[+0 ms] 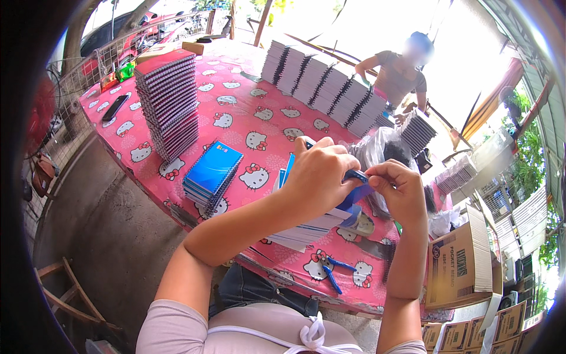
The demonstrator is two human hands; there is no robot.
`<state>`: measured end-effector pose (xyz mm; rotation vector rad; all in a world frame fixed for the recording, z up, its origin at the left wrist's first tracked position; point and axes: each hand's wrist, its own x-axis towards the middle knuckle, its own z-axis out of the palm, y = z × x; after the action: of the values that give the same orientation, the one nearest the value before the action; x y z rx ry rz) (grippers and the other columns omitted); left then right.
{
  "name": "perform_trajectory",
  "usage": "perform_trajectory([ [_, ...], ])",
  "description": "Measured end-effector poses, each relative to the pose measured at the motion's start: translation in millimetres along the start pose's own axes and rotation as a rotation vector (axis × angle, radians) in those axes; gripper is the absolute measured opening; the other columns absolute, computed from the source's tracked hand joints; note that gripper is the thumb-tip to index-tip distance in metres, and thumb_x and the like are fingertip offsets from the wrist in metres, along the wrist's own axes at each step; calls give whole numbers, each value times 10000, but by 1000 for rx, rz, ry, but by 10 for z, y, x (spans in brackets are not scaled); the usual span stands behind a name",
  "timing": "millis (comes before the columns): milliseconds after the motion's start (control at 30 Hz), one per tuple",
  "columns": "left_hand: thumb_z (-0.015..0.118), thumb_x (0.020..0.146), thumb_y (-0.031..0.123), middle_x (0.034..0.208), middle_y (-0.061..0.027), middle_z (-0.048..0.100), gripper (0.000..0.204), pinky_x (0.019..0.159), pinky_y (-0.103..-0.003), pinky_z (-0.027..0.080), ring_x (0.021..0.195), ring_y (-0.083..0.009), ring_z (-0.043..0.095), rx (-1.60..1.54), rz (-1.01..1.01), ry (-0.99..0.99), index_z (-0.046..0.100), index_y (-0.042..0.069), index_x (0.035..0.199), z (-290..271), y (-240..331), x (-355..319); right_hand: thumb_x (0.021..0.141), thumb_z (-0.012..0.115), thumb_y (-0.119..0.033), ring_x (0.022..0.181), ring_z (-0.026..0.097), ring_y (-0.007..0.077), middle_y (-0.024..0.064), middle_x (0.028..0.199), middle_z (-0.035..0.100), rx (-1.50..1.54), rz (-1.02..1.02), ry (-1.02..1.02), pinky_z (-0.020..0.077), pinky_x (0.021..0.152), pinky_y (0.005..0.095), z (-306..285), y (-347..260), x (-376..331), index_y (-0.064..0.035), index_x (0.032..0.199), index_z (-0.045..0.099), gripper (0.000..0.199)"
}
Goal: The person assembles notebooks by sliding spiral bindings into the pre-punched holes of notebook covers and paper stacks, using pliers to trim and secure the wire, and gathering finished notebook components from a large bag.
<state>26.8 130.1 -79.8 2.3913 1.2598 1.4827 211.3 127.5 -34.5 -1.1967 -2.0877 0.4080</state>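
Left hand (318, 177) and right hand (401, 192) grip a blue notebook (354, 197) above the pink table (236, 118).

Blue-handled pliers (332, 272), tall notebook stack (168, 103)

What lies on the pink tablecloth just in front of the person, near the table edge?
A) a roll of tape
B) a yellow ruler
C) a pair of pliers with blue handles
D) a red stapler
C: the pliers with blue handles lie on the pink tablecloth, below the left hand and right hand.
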Motion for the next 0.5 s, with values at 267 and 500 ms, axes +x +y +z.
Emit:
perform_trajectory([
  [267,748,734,259,844,-8,680,192,849,-401,303,878,-177,569,18,-17,22,717,134,877,26,-10,10,756,675,17,684,578,143,68,773,622,-44,-65,46,446,625,269,4,-57,23,10,883,685,128],
  [500,758,726,256,867,-4,680,202,872,-398,304,905,-175,573,8,-17,2,712,135,881,25,12,10,769,652,22,741,605,159,86,821,637,-120,-77,-103,463,656,266,-104,-18,11,-14,1017,667,251],
])
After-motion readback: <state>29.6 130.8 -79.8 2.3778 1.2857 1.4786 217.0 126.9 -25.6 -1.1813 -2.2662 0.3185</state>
